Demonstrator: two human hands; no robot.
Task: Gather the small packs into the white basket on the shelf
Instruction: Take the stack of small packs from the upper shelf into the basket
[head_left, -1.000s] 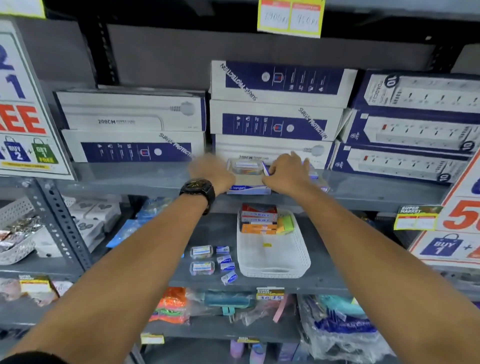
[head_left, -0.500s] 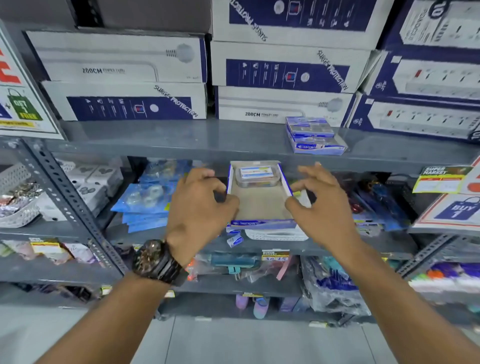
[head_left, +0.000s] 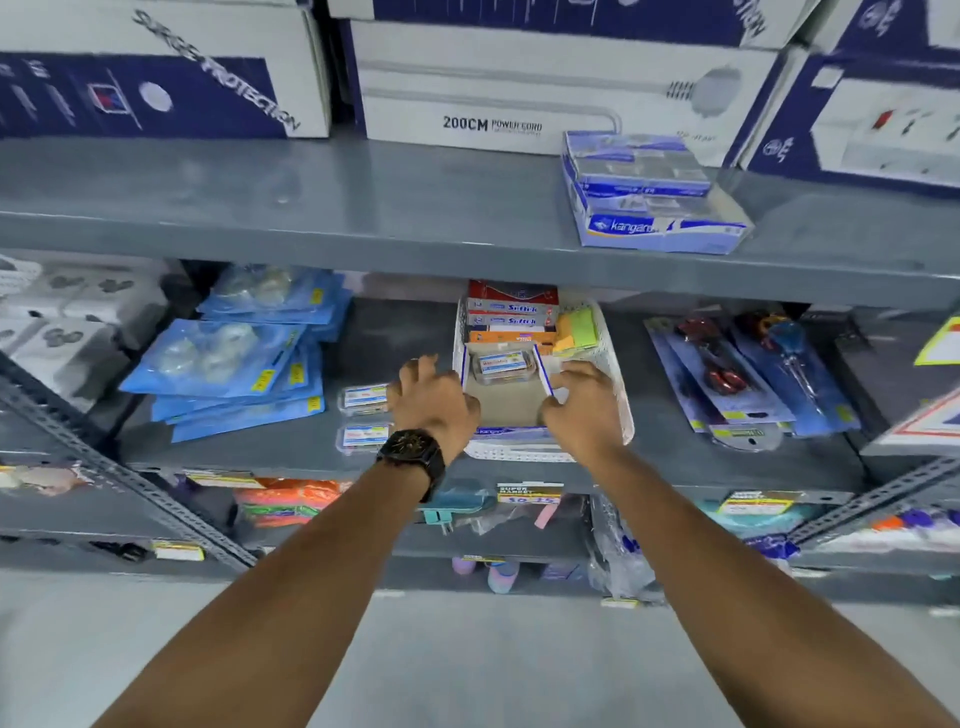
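Reaching forward with both arms straight, the left hand and right hand clasp the sides of an open cardboard tray, fingers curled on its walls, over the white basket on the middle shelf; two small packs lie just left.

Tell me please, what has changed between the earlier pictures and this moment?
Both hands, left hand and right hand, took the open cardboard tray with one small pack inside from the upper shelf and brought it down into the white basket on the middle shelf. They still hold its sides. The two loose packs beside the basket and the blue boxes on the upper shelf stayed in place.
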